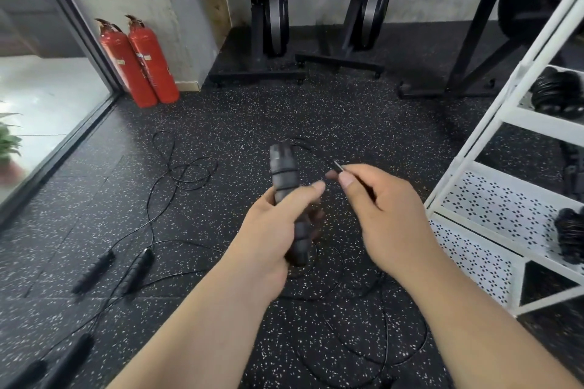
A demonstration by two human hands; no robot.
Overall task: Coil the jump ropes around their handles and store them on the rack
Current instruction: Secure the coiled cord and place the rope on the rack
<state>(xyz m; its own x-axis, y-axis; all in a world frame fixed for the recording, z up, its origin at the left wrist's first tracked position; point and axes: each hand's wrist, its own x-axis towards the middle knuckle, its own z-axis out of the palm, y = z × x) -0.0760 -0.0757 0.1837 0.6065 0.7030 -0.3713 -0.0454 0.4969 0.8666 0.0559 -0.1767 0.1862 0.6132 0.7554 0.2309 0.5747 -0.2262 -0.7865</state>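
Red steel fire extinguishers [139,63], two side by side, stand against the grey wall far left of the white metal rack [493,199] with perforated shelves. Nearer the camera and still well left of the rack, two black foam handles [94,270] lie close together and roughly parallel on the black speckled rubber floor [221,123]. Thin black cord [186,167] runs from them in loose loops. Another pair of dark handles [69,357] lies in the bottom left corner, blurred.

Left of the rack, at mid-frame, the left hand [278,230] is closed round a dark grey ribbed handle bundle [284,174], with the fingers wrapped under it and the thumb laid across its front. The bundle is held above the floor and points up and away from the person. Dark bands cross its upper part, but I cannot tell whether they are turns of cord or ribs.

Just beside it, toward the rack, the right hand [388,215] pinches a thin black rope end [338,165] between thumb and forefinger, the other fingers curled in. The short tip juts past the fingertips toward the bundle without touching it. More cord lies in wide loops on the floor beneath both forearms.

A black coiled bundle [556,95] sits on an upper shelf of the rack, and another coiled bundle [572,230] sits on a lower one.
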